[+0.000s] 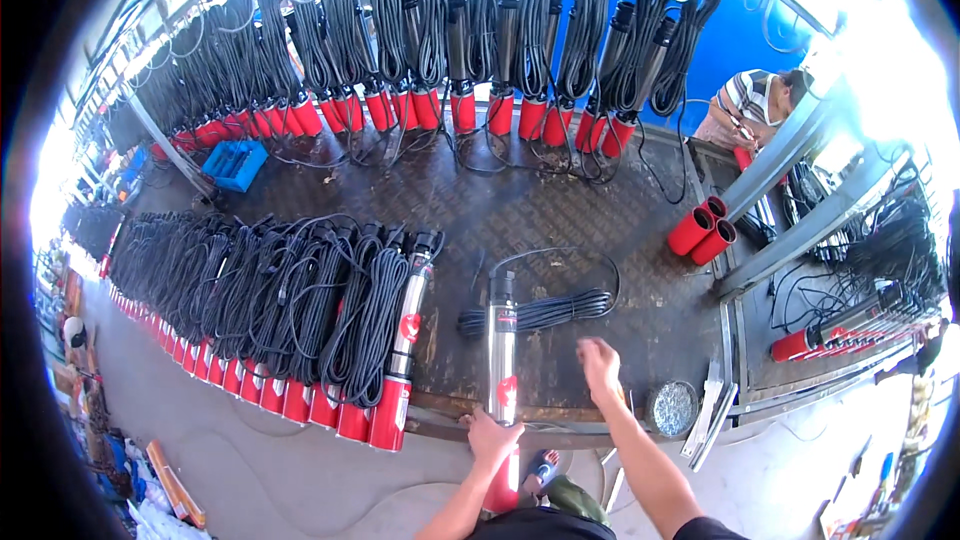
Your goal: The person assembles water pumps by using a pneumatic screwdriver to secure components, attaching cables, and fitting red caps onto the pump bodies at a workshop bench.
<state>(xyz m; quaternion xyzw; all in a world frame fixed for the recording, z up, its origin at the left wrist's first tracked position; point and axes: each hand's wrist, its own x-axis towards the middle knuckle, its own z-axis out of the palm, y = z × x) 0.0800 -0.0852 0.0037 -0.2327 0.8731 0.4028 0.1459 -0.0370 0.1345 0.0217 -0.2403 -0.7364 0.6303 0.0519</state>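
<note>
Before me a submersible pump [502,352], a steel tube with a black top and a red lower end, lies over the near edge of the dark workbench [450,290]. My left hand [492,437] is wrapped round it just above the red end. A black cable coil [565,310] rests on the bench beside the pump's top, with a loose loop beyond it. To the right of the pump, my right hand [600,367] is raised above the bench, apart from the pump, its fingers curled together. What they hold, if anything, I cannot make out.
Finished-looking pumps with coiled cables lie in a row [392,410] at left; another row [533,120] stands at the back. A blue box [235,166], red cylinders [690,230], a round dish of small metal parts [673,408] and metal posts are around. A co-worker [755,105] sits at back right.
</note>
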